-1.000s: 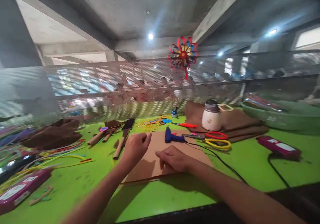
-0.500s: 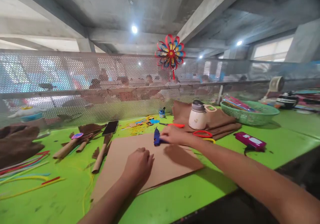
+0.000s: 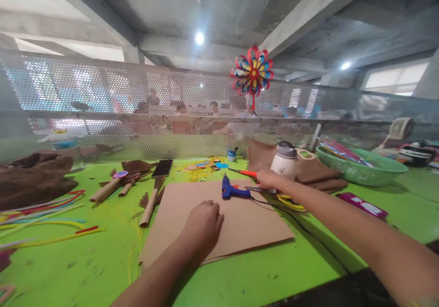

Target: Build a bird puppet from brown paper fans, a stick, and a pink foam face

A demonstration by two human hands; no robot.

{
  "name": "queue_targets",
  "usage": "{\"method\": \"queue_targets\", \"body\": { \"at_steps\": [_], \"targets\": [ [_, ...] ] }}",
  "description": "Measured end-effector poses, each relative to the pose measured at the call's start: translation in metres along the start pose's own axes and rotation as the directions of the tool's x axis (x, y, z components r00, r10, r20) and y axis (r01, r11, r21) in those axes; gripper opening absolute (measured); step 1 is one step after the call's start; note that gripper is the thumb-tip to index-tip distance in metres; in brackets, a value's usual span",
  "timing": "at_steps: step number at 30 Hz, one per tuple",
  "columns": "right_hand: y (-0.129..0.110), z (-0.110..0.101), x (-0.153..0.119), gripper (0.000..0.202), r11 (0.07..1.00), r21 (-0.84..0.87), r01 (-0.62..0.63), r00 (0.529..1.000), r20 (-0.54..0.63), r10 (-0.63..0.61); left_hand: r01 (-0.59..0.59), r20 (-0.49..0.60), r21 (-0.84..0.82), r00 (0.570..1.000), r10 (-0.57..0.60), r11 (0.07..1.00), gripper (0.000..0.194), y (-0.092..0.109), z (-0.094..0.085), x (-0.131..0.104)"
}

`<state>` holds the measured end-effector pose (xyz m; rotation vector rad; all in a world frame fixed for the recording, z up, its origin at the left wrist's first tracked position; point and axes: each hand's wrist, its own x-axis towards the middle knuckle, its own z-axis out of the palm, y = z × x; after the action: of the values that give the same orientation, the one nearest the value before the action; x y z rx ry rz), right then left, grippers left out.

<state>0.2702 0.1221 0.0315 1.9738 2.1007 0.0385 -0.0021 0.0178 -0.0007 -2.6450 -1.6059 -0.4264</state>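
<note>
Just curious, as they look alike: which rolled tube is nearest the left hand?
The rightmost tube, beside the tan sheet; the other tubes lie farther left.

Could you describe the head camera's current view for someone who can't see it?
A person's left hand rests on brown paper on a green table; the right hand reaches past a blue glue gun to an orange-handled tool.

The left hand (image 3: 205,224) and right hand (image 3: 266,179) are ungloved, the slim, smooth left forearm (image 3: 159,268) and right forearm (image 3: 343,220) bare, and a small, blurred band, apparently a ring, circles one left finger.
</note>
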Motion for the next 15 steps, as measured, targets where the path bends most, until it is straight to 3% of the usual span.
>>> {"method": "queue_targets", "body": {
  "at_steps": [8, 15],
  "targets": [
    [-0.004, -0.002, 0.013, 0.026, 0.997, -0.080, 0.002, 0.998, 0.063, 0.004, 0.011, -0.010, -0.106, 1.000, -0.012, 0.994, 0.028, 0.000, -0.003, -0.006],
    [-0.011, -0.008, 0.002, 0.026, 1.000, 0.010, -0.024, 0.997, -0.078, 0.025, 0.068, 0.007, -0.305, 0.998, -0.069, 0.950, 0.024, -0.003, -0.001, -0.005]
  ]
}}
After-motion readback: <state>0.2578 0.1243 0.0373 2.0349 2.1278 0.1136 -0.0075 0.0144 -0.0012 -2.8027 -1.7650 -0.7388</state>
